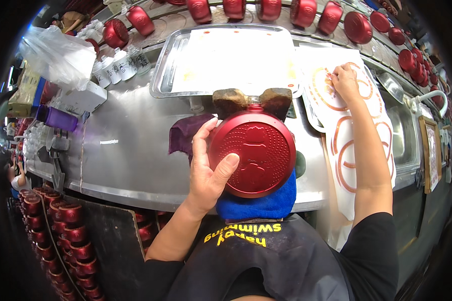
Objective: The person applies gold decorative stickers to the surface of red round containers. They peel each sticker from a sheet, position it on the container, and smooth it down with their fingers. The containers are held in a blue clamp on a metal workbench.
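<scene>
- Translucent purple plastic bottle (57, 118) at the far left of the grey metal surface (120, 160).
- Dark maroon cloth (183, 134) lying just beside the left hand.
- Left hand (206, 175): fingers clamped on the rim of the round red metal pan (266, 165), thumb on its embossed face.
- The pan sits at the middle of the front edge, over a bright blue cloth (273, 203), below two blackened brown blocks (229, 102).
- Right hand (346, 83): fingers bent onto a white sheet printed with orange-red rings (332, 113); cannot tell whether they pinch.
</scene>
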Demonstrator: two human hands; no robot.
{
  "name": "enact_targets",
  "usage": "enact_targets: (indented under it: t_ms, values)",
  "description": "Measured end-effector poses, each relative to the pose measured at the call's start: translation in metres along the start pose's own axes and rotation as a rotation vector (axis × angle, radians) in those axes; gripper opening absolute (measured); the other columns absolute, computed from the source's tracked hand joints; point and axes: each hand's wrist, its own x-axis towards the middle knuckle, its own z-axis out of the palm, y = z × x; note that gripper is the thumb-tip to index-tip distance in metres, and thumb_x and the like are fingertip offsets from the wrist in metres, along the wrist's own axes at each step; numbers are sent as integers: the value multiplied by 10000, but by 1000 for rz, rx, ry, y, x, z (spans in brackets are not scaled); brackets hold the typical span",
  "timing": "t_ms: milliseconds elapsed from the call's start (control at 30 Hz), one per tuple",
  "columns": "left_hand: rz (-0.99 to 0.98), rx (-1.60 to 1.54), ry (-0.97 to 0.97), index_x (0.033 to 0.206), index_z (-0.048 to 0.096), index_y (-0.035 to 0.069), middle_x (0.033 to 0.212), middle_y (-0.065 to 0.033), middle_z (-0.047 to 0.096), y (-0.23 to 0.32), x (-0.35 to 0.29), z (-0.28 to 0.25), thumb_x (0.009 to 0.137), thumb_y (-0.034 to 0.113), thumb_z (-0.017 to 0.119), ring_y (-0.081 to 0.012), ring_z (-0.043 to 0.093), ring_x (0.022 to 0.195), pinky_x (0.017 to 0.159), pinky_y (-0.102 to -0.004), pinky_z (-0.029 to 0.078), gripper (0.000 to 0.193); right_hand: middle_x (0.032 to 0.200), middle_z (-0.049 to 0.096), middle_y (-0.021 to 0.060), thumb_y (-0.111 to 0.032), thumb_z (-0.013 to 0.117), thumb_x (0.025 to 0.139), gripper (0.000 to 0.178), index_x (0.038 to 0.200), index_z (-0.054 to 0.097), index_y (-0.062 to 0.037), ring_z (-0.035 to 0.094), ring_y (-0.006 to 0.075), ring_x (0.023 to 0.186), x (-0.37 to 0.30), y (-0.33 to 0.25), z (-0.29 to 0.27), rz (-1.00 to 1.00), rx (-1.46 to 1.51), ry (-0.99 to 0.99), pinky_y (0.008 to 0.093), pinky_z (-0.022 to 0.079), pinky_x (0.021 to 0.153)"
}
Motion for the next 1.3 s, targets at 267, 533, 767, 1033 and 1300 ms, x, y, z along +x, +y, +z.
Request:
enact_targets:
  t_ms: [267, 533, 767, 1033, 1300]
  values:
    - [13, 143, 57, 1538, 370, -8, 1429, -168, 494, -5, -3, -1, 980, 231, 732, -232, 521, 1308, 1141, -372, 396, 707, 1264, 643, 185, -90, 717, 912, 81, 936, 665, -33, 596, 386, 1176, -33, -80, -134, -342, 195, 91, 456, 461, 1019]
    - [82, 175, 17, 1533, 369, -33, 1429, -210, 518, -3, 0, -3, 1008, 341, 710, -263, 522, 1322, 1150, -382, 389, 730, 1326, 624, 142, -79, 681, 964, 73, 940, 652, -17, 591, 242, 1267, -85, -188, -261, -563, 662, -155, 426, 466, 1054]
    - [318, 595, 95, 1533, 351, -58, 1471, -308, 448, 3, -14, 3, 995, 477, 687, -429, 461, 1359, 1168, -476, 347, 829, 1276, 606, 144, -24, 695, 916, 80, 944, 620, -17, 602, 291, 1186, -110, -241, -182, -397, 764, -264, 373, 460, 1017]
    - [385, 971, 101, 1577, 254, -41, 1539, -326, 336, 6, -20, 11, 837, 387, 839, -485, 349, 1423, 1190, -561, 269, 1035, 1256, 620, 172, -42, 711, 909, 85, 956, 642, -25, 606, 366, 1187, -112, -243, -165, -476, 622, -127, 428, 478, 1014]
    - [393, 926, 86, 1575, 260, -40, 1543, -322, 336, 5, -18, 9, 842, 347, 837, -483, 339, 1437, 1194, -557, 266, 1010, 1236, 628, 172, -32, 715, 897, 102, 954, 631, -26, 600, 374, 1162, -111, -244, -163, -482, 610, -114, 439, 473, 1010]
